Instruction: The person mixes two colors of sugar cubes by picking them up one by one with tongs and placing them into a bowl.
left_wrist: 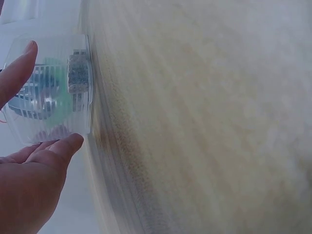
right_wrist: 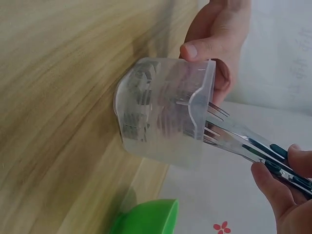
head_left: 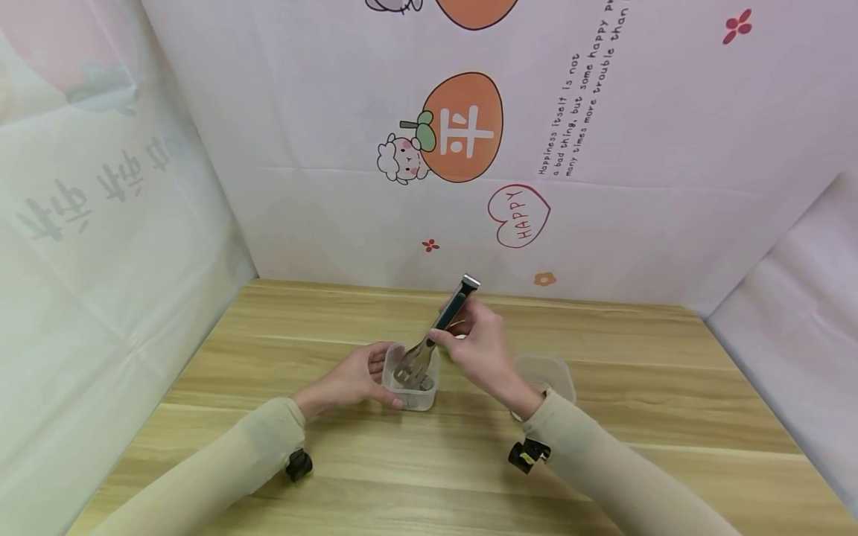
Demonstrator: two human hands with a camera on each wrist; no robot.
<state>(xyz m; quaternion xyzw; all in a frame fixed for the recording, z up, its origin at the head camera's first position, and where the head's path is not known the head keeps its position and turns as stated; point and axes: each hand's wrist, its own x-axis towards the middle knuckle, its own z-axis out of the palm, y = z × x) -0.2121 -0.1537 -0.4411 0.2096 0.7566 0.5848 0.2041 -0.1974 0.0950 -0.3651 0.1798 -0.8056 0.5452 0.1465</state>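
My left hand (head_left: pixel 348 378) holds a clear square plastic container (head_left: pixel 421 400) on the table, thumb on one side and fingers on the other. Tongs (head_left: pixel 450 311) with dark green grips and forked metal ends are pinched in my right hand (head_left: pixel 479 348). Their tines reach down through the container's open top, as the right wrist view also shows. At the bottom of the container lies a small grey speckled block (left_wrist: pixel 78 73), stone-like in look. Whether the tines grip it cannot be told through the cloudy wall.
Beyond the container stands a green bowl (right_wrist: pixel 146 217), mostly behind my right hand in the head view. A second clear container (head_left: pixel 553 372) sits under my right wrist on the wooden table (head_left: pixel 402 476). Printed white cloth (head_left: pixel 322 223) hangs along the back and sides.
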